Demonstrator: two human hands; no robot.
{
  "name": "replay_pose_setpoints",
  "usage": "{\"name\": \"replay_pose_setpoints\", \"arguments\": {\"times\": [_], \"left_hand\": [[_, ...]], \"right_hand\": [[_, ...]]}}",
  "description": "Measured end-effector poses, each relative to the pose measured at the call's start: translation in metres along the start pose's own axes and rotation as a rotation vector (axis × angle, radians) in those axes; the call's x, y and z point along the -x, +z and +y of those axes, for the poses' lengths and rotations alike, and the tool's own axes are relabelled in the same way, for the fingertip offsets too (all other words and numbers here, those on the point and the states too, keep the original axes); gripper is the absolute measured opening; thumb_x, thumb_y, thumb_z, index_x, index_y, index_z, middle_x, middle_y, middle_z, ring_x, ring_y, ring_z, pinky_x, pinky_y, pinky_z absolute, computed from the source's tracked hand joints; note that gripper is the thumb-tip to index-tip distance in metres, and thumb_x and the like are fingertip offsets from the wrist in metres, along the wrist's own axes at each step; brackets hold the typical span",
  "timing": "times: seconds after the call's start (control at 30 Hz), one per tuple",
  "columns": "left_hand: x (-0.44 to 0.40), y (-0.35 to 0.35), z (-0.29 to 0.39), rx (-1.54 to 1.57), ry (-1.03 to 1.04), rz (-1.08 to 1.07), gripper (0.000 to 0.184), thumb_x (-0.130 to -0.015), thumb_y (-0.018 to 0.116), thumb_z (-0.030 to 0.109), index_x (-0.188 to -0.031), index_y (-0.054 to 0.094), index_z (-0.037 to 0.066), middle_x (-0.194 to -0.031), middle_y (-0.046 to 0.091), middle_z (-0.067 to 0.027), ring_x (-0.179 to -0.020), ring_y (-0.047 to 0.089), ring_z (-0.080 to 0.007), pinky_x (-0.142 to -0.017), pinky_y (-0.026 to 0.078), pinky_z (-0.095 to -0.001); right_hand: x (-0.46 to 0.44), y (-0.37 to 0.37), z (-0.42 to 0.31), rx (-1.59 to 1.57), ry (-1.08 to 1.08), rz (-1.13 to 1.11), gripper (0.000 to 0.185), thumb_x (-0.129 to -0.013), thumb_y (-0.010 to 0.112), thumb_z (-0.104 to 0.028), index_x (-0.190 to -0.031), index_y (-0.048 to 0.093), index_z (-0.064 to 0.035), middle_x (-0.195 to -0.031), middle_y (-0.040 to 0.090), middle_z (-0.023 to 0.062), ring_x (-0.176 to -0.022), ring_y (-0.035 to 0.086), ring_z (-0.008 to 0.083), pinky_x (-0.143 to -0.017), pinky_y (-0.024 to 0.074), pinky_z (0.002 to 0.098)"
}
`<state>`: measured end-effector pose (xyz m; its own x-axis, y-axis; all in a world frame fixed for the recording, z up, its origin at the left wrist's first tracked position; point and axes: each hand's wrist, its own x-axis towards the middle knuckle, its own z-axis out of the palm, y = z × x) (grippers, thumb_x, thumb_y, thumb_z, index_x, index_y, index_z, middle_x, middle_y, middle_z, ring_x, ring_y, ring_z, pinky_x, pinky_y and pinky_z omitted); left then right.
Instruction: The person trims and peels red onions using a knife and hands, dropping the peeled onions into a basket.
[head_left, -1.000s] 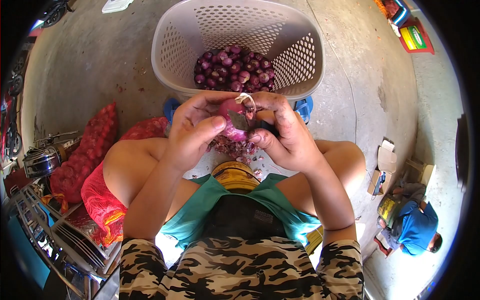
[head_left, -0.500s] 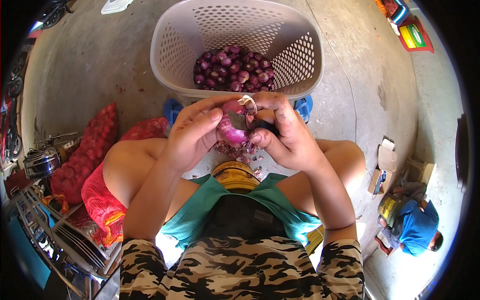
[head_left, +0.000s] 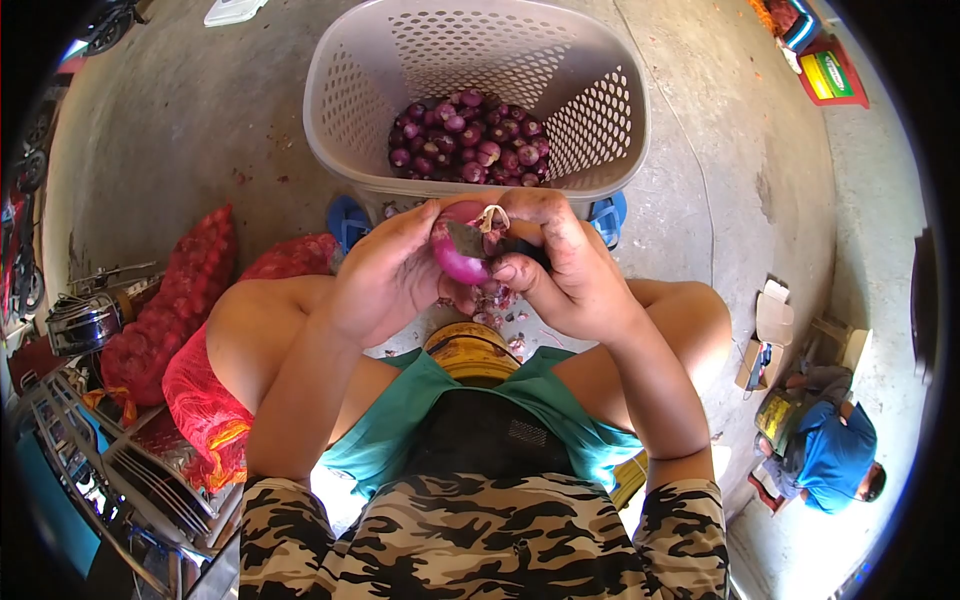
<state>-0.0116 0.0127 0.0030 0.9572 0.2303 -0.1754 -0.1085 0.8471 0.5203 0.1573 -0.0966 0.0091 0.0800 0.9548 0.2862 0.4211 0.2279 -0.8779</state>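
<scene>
A red onion (head_left: 458, 262) is gripped by my left hand (head_left: 385, 262), whose fingers curl round its far and left sides. My right hand (head_left: 562, 255) is closed on a small knife (head_left: 466, 239) with a dark blade; most of its handle is hidden by the fingers. The blade lies against the onion's upper part, and my right thumb touches the onion's lower right side. A pale strip of dry skin (head_left: 494, 213) curls up beside the right forefinger. Loose onion skins (head_left: 490, 318) lie on the floor below the hands.
A grey perforated basket (head_left: 325, 135) with many red onions (head_left: 470, 140) stands ahead. Red mesh sacks (head_left: 165, 320) and a metal rack (head_left: 110, 470) are on the left. A yellow container (head_left: 465, 350) stands between the knees. A seated person (head_left: 835, 455) and a cardboard box (head_left: 762, 350) are at right.
The onion has turned in my left hand, and the left thumb has moved off its near face toward the far side. The knife stays against the onion.
</scene>
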Motion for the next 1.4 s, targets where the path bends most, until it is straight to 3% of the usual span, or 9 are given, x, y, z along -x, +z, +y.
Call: {"name": "replay_pose_setpoints", "arguments": {"times": [0.2,0.3,0.5,0.87,0.97,1.17,1.27,1.37,1.4], "left_hand": [[-0.009,0.007,-0.004,-0.215,0.162,0.209,0.053,-0.096,0.044,0.035,-0.136,0.035,0.001,-0.117,0.055,-0.008,-0.095,0.06,-0.0172,-0.068,0.054,-0.0289],[-0.002,0.005,0.003,-0.337,0.129,0.145,0.044,-0.094,0.053,0.021,-0.133,0.041,0.005,-0.118,0.055,-0.0053,-0.099,0.057,-0.0132,-0.075,0.052,-0.0277],[0.001,0.004,-0.001,-0.34,0.155,0.144,0.052,-0.089,0.061,0.017,-0.135,0.039,0.006,-0.121,0.054,-0.006,-0.101,0.057,-0.0141,-0.075,0.054,-0.0276],[0.001,0.001,-0.002,-0.358,0.094,0.127,0.051,-0.093,0.052,0.034,-0.133,0.043,0.003,-0.113,0.058,-0.0069,-0.086,0.062,-0.0148,-0.07,0.054,-0.0272],[0.0,0.001,-0.002,-0.345,0.075,0.126,0.051,-0.094,0.05,0.037,-0.131,0.044,0.002,-0.109,0.059,-0.007,-0.083,0.062,-0.0145,-0.069,0.054,-0.0275],[0.002,-0.002,-0.001,-0.297,0.031,0.115,0.048,-0.095,0.047,0.038,-0.126,0.047,0.002,-0.099,0.061,-0.0064,-0.076,0.06,-0.0132,-0.065,0.052,-0.0265],[0.002,-0.003,-0.003,-0.294,0.02,0.136,0.049,-0.096,0.041,0.044,-0.119,0.05,0.001,-0.092,0.062,-0.0068,-0.071,0.06,-0.014,-0.058,0.05,-0.0267],[0.003,-0.006,-0.001,-0.266,-0.038,0.145,0.053,-0.097,0.034,0.048,-0.115,0.051,0.001,-0.089,0.062,-0.0073,-0.068,0.06,-0.0143,-0.055,0.048,-0.0272],[0.003,-0.007,0.0,-0.248,-0.067,0.144,0.053,-0.097,0.032,0.048,-0.114,0.051,0.002,-0.088,0.062,-0.0074,-0.068,0.06,-0.0142,-0.054,0.048,-0.0272]], "right_hand": [[0.001,0.005,0.006,-0.1,0.171,0.047,0.04,-0.089,0.059,-0.023,-0.119,0.04,-0.0051,-0.099,0.063,0.0143,-0.084,0.066,0.0308,-0.069,0.0505,0.0372],[0.001,0.004,0.005,-0.153,0.197,0.031,0.044,-0.089,0.06,-0.024,-0.123,0.038,-0.0048,-0.102,0.063,0.0142,-0.086,0.066,0.0295,-0.071,0.0507,0.0367],[0.0,0.001,0.004,-0.107,0.125,-0.01,0.048,-0.089,0.06,-0.022,-0.126,0.037,-0.0032,-0.107,0.061,0.0155,-0.087,0.067,0.0293,-0.071,0.0514,0.0361],[-0.002,-0.003,0.0,-0.062,0.107,-0.04,0.041,-0.089,0.058,-0.021,-0.121,0.04,-0.0038,-0.106,0.062,0.0154,-0.088,0.066,0.0329,-0.072,0.052,0.0374],[0.0,-0.007,-0.004,-0.104,0.212,-0.118,0.039,-0.092,0.057,-0.019,-0.12,0.04,0.0017,-0.115,0.05,0.0147,-0.095,0.058,0.02,-0.082,0.0493,0.0313],[0.003,-0.006,0.001,-0.082,0.196,-0.13,0.036,-0.092,0.056,-0.019,-0.117,0.04,0.0015,-0.114,0.051,0.0148,-0.089,0.059,0.0195,-0.077,0.0493,0.03],[0.0,-0.003,-0.001,-0.126,0.186,-0.066,0.031,-0.09,0.057,-0.023,-0.109,0.042,-0.0044,-0.09,0.065,0.0167,-0.08,0.064,0.0362,-0.067,0.0488,0.0395],[0.005,-0.003,0.003,-0.133,0.189,-0.128,0.03,-0.093,0.055,-0.019,-0.11,0.041,0.0012,-0.106,0.051,0.0123,-0.087,0.055,0.0153,-0.076,0.0475,0.0291],[0.005,0.0,0.006,-0.153,0.175,-0.11,0.029,-0.092,0.056,-0.02,-0.11,0.042,-0.0005,-0.102,0.055,0.0127,-0.085,0.058,0.0207,-0.074,0.048,0.0316]]}}
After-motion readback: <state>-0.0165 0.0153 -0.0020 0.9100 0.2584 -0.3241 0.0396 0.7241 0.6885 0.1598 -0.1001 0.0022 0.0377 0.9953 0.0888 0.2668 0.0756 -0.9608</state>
